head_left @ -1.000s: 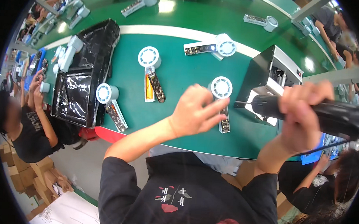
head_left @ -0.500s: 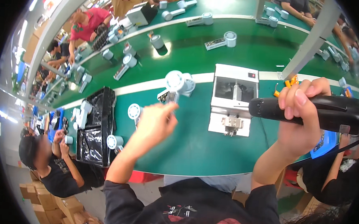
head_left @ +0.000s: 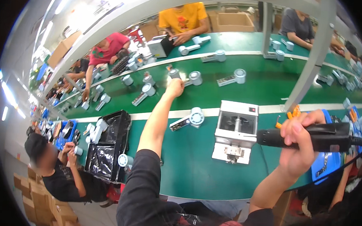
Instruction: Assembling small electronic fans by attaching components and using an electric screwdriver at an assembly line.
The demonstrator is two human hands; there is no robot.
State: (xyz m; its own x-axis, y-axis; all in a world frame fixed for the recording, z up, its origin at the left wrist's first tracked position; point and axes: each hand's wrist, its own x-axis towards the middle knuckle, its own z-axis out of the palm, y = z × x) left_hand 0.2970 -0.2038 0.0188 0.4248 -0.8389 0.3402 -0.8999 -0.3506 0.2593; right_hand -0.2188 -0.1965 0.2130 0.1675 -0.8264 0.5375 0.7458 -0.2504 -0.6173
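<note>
My left hand (head_left: 175, 88) reaches far out over the green belt, its fingers closed at the handle end of a pale blue handheld fan (head_left: 195, 78) lying there. In my right hand (head_left: 299, 138) is a black electric screwdriver (head_left: 327, 137), held level with its tip toward the left. Below that tip's left side stands a white screw feeder (head_left: 236, 133) with a dark window and a metal front block. Another handheld fan (head_left: 196, 116), its handle uncovered, rests on the green table near the belt. Beside my left upper arm a further fan (head_left: 125, 160) is partly hidden.
Black trays (head_left: 106, 158) stand at the left of the table. A blue bin (head_left: 326, 163) is at the right, near orange pieces (head_left: 294, 112). A grey post (head_left: 312, 66) rises at the table's far edge. Several fans lie along the belt (head_left: 214, 94); other people work around it.
My left hand has moved away from me, carrying a fan from above the table onto the belt. My right hand keeps the screwdriver. The view has tilted up.
</note>
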